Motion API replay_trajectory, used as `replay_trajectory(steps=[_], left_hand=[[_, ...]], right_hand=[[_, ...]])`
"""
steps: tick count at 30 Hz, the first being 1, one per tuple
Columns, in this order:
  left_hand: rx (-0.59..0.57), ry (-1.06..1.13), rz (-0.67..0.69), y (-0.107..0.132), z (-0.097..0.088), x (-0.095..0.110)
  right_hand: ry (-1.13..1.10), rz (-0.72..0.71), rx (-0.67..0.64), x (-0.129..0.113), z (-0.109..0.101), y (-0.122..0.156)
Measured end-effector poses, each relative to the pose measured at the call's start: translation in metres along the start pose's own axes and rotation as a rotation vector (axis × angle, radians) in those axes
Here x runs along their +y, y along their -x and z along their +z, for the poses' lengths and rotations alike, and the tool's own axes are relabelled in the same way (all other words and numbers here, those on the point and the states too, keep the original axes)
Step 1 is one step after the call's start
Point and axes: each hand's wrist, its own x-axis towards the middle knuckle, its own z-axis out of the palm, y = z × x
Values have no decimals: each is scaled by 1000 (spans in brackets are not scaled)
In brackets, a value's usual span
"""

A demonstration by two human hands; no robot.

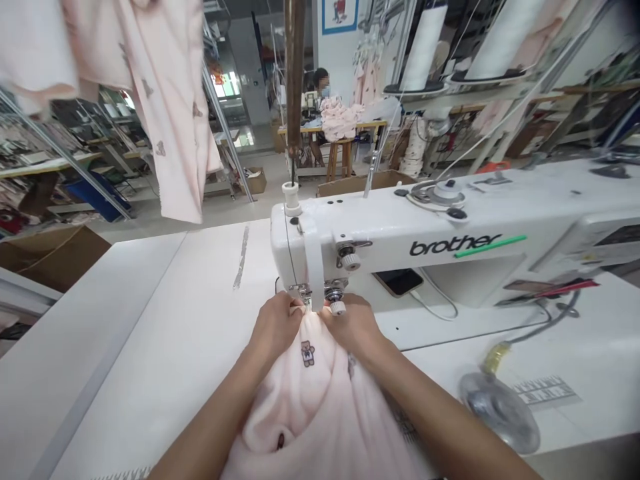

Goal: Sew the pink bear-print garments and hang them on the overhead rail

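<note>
Pale pink fleecy fabric (320,400) with small bear prints runs from the front edge of the table up to the needle area of a white sewing machine (370,220). My left hand (277,325) pinches the cloth just left of the presser foot. On the other side, my right hand (353,323) has its fingers closed on the cloth, with fingertips partly hidden behind the tension dial (338,307). Between the two hands the fabric is gathered in folds under the needle, where a small light shines.
A phone (399,281) with a white cable lies under the machine arm. To the right are a clear round dish (500,410) and a ruler strip (545,391). Pink garments (170,133) hang at upper left; thread cones (424,47) stand behind. Another person sits far back.
</note>
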Motion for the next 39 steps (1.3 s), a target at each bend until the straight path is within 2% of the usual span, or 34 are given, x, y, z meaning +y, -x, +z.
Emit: replay_trajectory(steps=[6,11,14,23,32,37,39], left_hand=[[10,-33,12,0,0,2],[8,-14,5,0,0,3],[32,-21,2,-1,2,2],[80,-70,40,-3,6,1],[96,-146,21,-8,4,5],[75,-101,66,-5,2,1],[81,-58,91,-3,2,-1]], right_hand=[[52,-43,62,0,4,-1],[28,-33,16,-1,1,-2],[41,-43,37,-1,1,-2],[91,-66,97,2,11,-7],[93,-63,120,1,17,-10],[64,-65,117,2,12,-6],[-44,-104,86,7,5,-2]])
